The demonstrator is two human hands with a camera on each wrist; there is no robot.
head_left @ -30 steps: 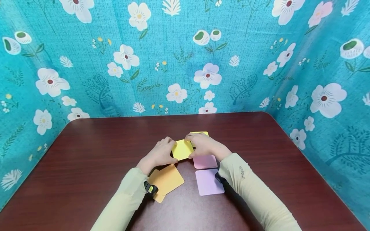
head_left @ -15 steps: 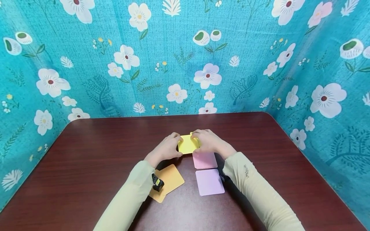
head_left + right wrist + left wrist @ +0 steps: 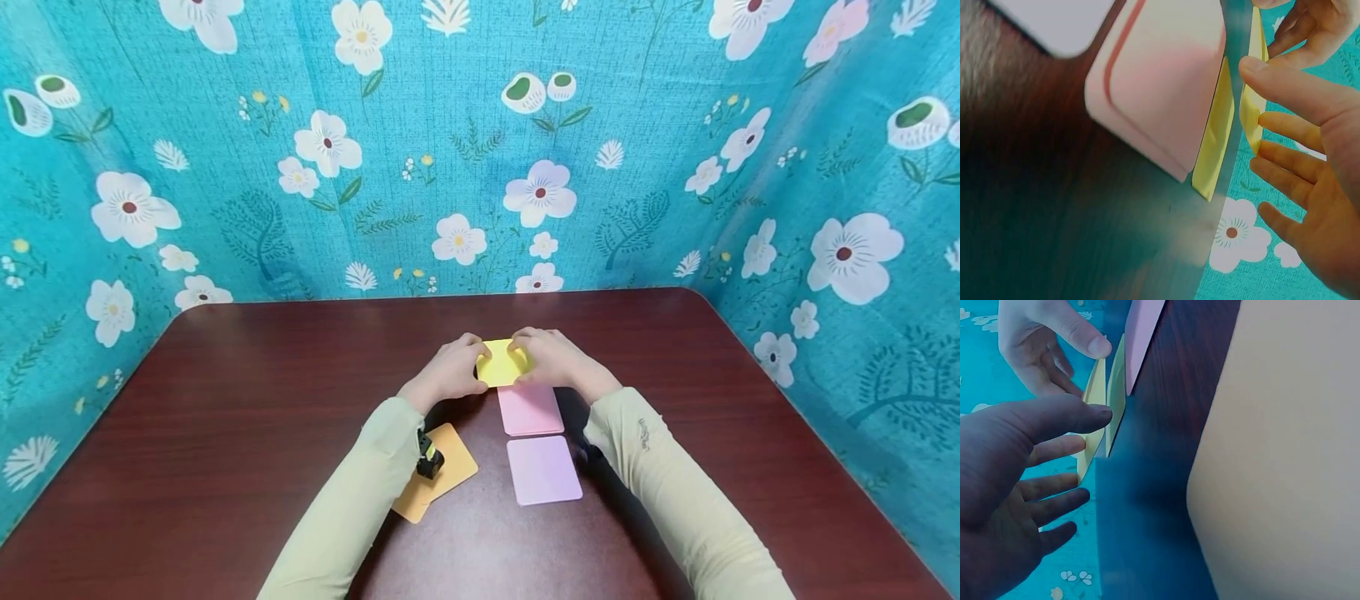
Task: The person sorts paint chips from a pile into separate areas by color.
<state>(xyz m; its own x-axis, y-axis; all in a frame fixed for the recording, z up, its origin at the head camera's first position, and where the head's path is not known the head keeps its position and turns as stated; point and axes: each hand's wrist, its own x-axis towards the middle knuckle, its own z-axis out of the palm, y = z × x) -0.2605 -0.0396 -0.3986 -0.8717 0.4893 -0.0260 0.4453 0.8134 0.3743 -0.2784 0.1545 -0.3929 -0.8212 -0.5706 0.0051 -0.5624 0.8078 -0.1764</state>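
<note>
Both hands grip a yellow square card [image 3: 501,363] with rounded corners by its opposite sides. My left hand [image 3: 448,369] pinches its left side between thumb and fingers; my right hand [image 3: 558,360] pinches its right side. In the left wrist view, the held card [image 3: 1094,394] hovers just above a second yellow card [image 3: 1116,400] lying on the table. The right wrist view shows the same gap, with the lower yellow card [image 3: 1215,134] beside a pink stack. In the head view, that lower card is hidden behind the held one.
Pink cards [image 3: 529,411], slightly offset in a stack, lie nearer than the yellow ones. A lilac card [image 3: 544,471] lies in front of them. To the left, two orange cards [image 3: 456,461] overlap under my left wrist. A flowered blue cloth [image 3: 420,125] hangs behind the dark table [image 3: 262,400].
Both hands have carried the yellow card right and away from me, from left of the pink stack to above the lower yellow card. The cards on the table have stayed put.
</note>
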